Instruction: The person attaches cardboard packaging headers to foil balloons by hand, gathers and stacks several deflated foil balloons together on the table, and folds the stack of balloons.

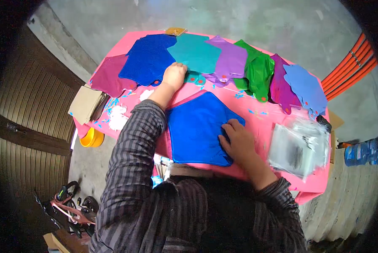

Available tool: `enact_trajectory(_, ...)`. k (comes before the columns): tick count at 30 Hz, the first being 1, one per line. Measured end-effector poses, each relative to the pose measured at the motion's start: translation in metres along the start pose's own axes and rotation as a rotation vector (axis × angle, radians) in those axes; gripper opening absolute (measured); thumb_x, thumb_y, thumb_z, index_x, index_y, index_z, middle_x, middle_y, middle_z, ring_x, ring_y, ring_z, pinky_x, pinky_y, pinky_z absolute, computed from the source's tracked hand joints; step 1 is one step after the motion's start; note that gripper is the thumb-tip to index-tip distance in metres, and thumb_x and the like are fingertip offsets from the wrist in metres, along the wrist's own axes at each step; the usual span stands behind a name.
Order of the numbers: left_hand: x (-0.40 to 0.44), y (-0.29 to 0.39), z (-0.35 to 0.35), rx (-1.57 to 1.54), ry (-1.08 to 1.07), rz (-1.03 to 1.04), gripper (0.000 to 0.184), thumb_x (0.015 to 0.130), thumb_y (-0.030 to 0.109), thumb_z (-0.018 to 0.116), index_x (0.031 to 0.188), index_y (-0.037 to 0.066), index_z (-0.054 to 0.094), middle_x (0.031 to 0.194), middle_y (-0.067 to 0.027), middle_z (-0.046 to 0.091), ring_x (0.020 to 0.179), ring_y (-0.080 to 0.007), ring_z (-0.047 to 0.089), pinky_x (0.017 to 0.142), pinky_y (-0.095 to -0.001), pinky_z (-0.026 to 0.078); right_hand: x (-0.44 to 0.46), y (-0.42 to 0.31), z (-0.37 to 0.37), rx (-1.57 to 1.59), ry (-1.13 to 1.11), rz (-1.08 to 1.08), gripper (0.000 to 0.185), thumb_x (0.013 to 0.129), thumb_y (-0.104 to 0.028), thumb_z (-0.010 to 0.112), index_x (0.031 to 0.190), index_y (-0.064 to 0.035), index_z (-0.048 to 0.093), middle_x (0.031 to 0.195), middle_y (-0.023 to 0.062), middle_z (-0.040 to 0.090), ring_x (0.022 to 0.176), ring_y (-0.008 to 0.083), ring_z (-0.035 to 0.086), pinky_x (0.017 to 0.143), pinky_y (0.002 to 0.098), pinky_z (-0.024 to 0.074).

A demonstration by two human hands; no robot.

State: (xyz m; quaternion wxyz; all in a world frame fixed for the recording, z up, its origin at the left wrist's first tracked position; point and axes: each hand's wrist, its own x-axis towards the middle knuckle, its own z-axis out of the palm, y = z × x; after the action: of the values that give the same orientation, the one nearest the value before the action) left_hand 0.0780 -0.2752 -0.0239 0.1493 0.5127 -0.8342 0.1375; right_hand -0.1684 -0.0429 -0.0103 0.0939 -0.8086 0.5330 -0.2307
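A bright blue fabric piece (197,130) with stitched edges and a pointed top lies flat in front of me. A pink-magenta edge shows along its left side. My right hand (239,143) rests on its right part with thumb and fingers apart; the cloth wrinkles there. My left hand (174,76) reaches to the far row, fingers curled at the lower left corner of the teal fabric pile (195,52). Its fingertips are hidden, so what they hold does not show. Just left of it lies the dark blue fabric pile (144,63), with a red-dotted round tab.
Maroon (111,76), lilac (231,59), green (258,69), purple (281,82) and light blue fabric pieces (306,86) continue the row on the pink tablecloth (256,122). Clear plastic sleeves (296,149) lie right, brown paper pieces (85,103) left. White and blue scraps are scattered.
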Motion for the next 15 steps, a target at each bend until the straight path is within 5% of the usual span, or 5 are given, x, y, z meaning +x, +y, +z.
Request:
enact_trajectory(3, 0.006, -0.002, -0.001, -0.1, 0.052, -0.082, 0.017, 0.076, 0.02, 0.062, 0.079, 0.004, 0.067, 0.083, -0.0161, 0.066, 0.083, -0.0337, 0.063, 0.071, -0.0435, 0.052, 0.0, 0.002, 0.002, 0.019, 0.05, -0.037, 0.032, 0.078, -0.024, 0.065, 0.103, -0.0051, 0.055, 0.102, 0.0144, 0.052, 0.091, 0.0328, 0.057, 0.073, 0.0432, 0.0504)
enact_trajectory(6, 0.013, -0.003, -0.005, -0.324, -0.013, -0.413, 0.019, 0.08, 0.021, 0.063, 0.092, 0.007, 0.066, 0.088, -0.0201, 0.064, 0.087, -0.0349, 0.062, 0.073, -0.0442, 0.049, 0.0, 0.002, -0.001, -0.008, 0.034, -0.036, 0.033, 0.079, -0.023, 0.065, 0.106, -0.0062, 0.056, 0.108, 0.0125, 0.053, 0.094, 0.0317, 0.058, 0.074, 0.0415, 0.0503)
enact_trajectory(11, 0.016, 0.002, -0.024, -0.54, 0.088, -0.364, 0.022, 0.083, 0.022, 0.062, 0.1, 0.008, 0.065, 0.097, -0.0194, 0.064, 0.093, -0.0342, 0.062, 0.073, -0.0431, 0.049, 0.0, 0.004, 0.003, -0.017, 0.016, -0.034, 0.033, 0.08, -0.023, 0.064, 0.106, -0.0062, 0.056, 0.108, 0.0126, 0.053, 0.094, 0.0317, 0.058, 0.074, 0.042, 0.0502)
enact_trajectory(15, 0.011, 0.025, -0.044, -0.463, 0.459, -0.091, 0.018, 0.083, 0.019, 0.064, 0.096, 0.006, 0.063, 0.094, -0.0168, 0.064, 0.087, -0.0346, 0.062, 0.07, -0.0421, 0.049, -0.002, 0.005, 0.002, 0.027, 0.04, -0.023, 0.036, 0.08, -0.024, 0.064, 0.11, -0.0061, 0.054, 0.107, 0.0126, 0.053, 0.093, 0.0315, 0.058, 0.074, 0.0421, 0.0501)
